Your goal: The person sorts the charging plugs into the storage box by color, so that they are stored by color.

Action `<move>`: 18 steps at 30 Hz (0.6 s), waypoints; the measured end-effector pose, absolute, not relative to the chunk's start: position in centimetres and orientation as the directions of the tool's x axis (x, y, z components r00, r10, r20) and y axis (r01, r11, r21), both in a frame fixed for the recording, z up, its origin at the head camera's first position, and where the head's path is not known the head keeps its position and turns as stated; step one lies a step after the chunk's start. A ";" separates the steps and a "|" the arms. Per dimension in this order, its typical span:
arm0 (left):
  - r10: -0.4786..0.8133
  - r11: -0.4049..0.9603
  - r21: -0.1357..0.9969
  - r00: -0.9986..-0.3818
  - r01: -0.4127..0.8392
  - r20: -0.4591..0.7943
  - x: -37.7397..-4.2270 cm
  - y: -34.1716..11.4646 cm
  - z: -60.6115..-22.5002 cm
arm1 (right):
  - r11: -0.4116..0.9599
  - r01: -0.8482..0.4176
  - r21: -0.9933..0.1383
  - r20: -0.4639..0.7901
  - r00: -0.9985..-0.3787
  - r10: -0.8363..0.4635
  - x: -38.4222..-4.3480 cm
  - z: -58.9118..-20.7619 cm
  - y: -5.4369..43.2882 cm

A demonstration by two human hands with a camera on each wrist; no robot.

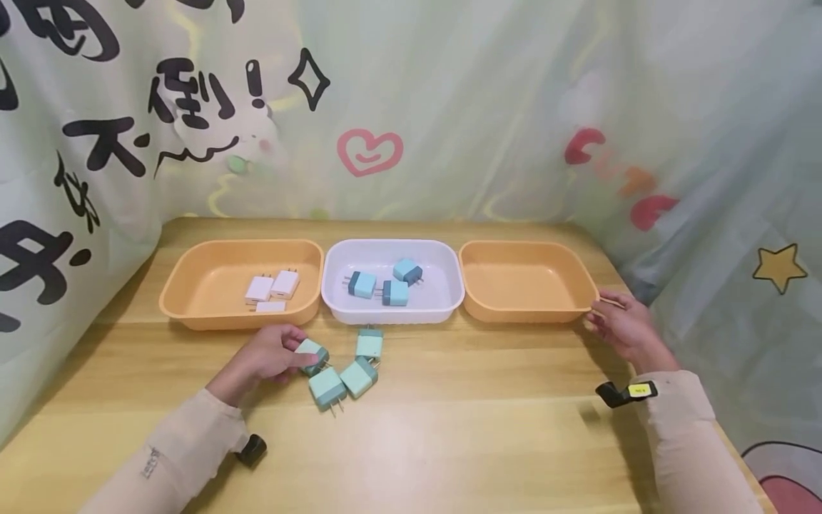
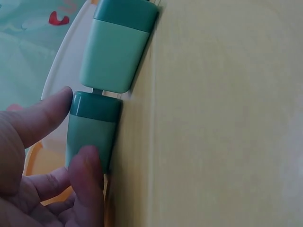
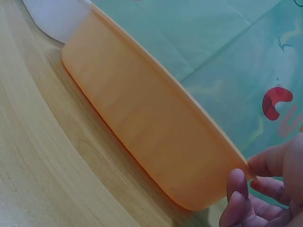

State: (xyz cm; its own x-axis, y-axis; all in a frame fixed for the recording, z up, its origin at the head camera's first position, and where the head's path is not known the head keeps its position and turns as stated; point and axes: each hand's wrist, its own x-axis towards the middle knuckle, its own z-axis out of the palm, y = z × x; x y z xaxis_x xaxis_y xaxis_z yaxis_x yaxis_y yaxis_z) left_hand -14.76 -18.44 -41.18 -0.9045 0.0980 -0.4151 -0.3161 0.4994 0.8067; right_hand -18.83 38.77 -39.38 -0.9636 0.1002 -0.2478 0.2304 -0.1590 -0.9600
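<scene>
The curtain (image 1: 462, 86) reads "不" and "倒!" in black characters (image 1: 186, 96) beyond the table's (image 1: 488, 428) far left corner, "CUTE" in coloured letters (image 1: 651, 213) beyond its far right; the yellow wrist label (image 1: 640, 390) is illegible.

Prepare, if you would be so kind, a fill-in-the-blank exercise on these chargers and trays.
The left hand pinches one of ____ boxy, two-tone green plastic chargers.
The rounded white plastic tray holds ____ boxy, two-tone blue plastic chargers.
The boxy plastic chargers in the rounded orange plastic tray to the white tray's left are ____ in colour.
The right hand grips the orange tray to the white tray's ____.

Missing words: four; three; white; right.
</scene>
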 end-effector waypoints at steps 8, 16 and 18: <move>0.090 0.574 0.769 -0.911 -0.282 -0.402 -15.0 -18.0 -40.9 | -0.173 0.245 -0.954 -0.265 -0.959 0.101 -18.6 -39.1 39.0; 0.122 0.644 0.744 -0.937 -0.177 -0.328 -15.1 -17.6 -40.6 | -0.178 0.253 -0.951 -0.273 -0.957 0.094 -18.8 -39.1 38.9; 0.126 0.650 0.740 -0.936 -0.171 -0.328 -15.2 -17.6 -40.6 | -0.178 0.260 -0.949 -0.279 -0.956 0.092 -18.9 -39.1 38.9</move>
